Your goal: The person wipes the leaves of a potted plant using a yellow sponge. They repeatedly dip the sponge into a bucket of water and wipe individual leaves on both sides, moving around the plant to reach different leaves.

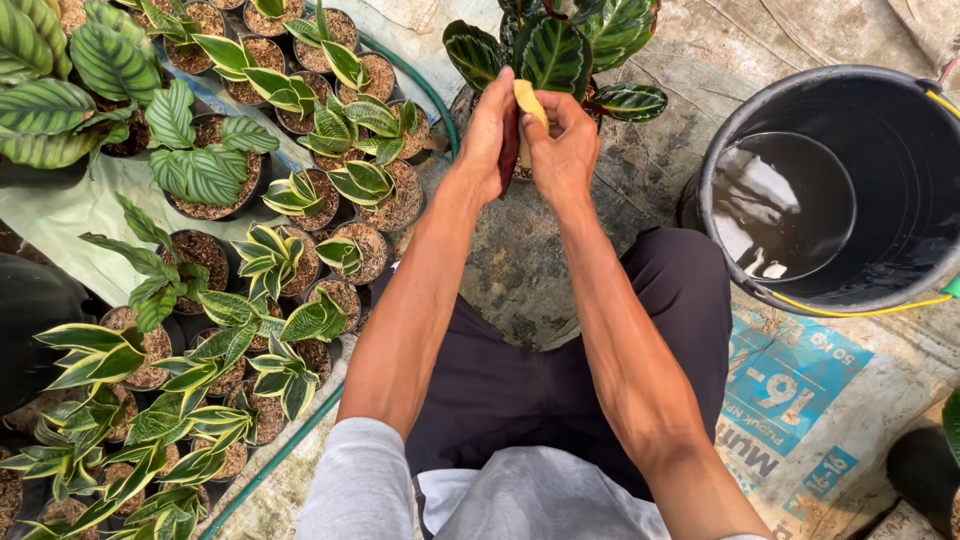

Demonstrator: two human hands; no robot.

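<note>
Worn tarp and printed sacks cover the nursery ground, small potted variegated plants [270,255] crowding the left of the frame. At top centre, the left hand [487,135] and right hand [562,150] both pinch a pale yellow wilted leaf [527,102] on the dark striped-leaf potted plant [560,50]. A hard pull could tear healthy stems. The black water-filled bucket [840,180] sits upper right.

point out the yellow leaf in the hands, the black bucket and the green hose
yellow leaf [526,100], head view, on its upper blade between both hands
black bucket [905,140], head view, on the inner wall above the water
green hose [430,92], head view, on the curve beside the small pots
</note>
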